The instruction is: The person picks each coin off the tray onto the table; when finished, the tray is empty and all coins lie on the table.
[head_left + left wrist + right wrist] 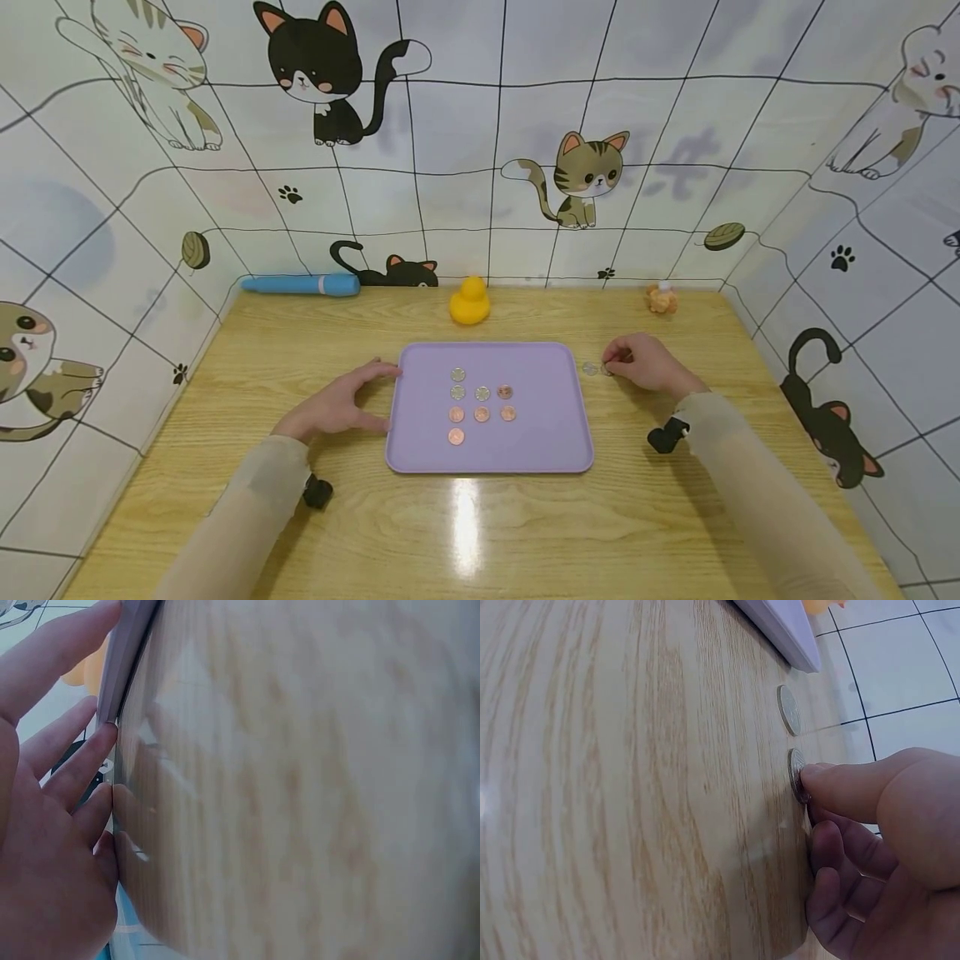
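Right hand (641, 364): nearly closed, thumb and forefinger tips together on a silver-coloured coin (795, 766), pinching its edge; the other fingers were curled in by the tabletop. That coin sat at table level, just right of the tray, with a second silver-coloured coin (789, 710) lying flat beside it, between it and the tray, nothing on it. Left hand (339, 408): open, thumb and fingers spread wide, tips against the left side of the lilac tray (540, 442), nothing gripped. The tray lay flat on the wood-grain table (360, 533) between the two hands and held eight coins, all well apart from its rim: three silver-coloured coins (482, 393) towards the upper left and five copper-coloured coins (482, 413), mostly nearer the person. Layout from the far side: one, three, three, one, the singles lined up in the left column. Both arms wore beige sleeves (757, 492) with a small black device (667, 435) at each wrist. Past the tray's far edge stood a yellow rubber duck (470, 304); a blue pen-shaped object (300, 285) lay at the back left, a small orange figure (662, 298) at the back right. Cat-print sheeting (450, 125) walled in the back and both sides.
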The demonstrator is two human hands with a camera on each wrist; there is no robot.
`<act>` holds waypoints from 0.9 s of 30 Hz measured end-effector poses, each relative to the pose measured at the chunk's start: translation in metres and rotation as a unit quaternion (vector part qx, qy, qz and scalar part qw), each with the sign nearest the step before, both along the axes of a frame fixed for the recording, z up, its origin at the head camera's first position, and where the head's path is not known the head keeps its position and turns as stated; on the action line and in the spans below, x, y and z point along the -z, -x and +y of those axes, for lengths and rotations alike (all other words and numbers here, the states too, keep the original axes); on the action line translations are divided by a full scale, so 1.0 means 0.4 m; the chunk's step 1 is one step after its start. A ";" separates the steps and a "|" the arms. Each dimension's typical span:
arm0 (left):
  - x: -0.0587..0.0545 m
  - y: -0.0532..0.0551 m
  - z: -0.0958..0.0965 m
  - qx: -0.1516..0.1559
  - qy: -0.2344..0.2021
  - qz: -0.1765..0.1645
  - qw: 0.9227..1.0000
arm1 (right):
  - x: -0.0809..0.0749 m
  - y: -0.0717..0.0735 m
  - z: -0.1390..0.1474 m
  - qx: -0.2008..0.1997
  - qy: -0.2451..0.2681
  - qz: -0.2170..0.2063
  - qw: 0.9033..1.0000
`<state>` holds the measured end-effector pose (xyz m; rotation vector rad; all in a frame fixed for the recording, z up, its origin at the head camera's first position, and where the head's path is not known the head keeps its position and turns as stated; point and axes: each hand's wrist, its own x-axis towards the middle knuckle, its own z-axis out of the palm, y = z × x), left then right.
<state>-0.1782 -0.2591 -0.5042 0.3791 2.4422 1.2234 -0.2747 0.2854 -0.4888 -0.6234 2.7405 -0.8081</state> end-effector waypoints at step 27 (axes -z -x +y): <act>0.004 0.000 -0.001 0.000 -0.008 0.000 1.000 | -0.006 0.006 -0.014 0.036 -0.012 -0.017 0.999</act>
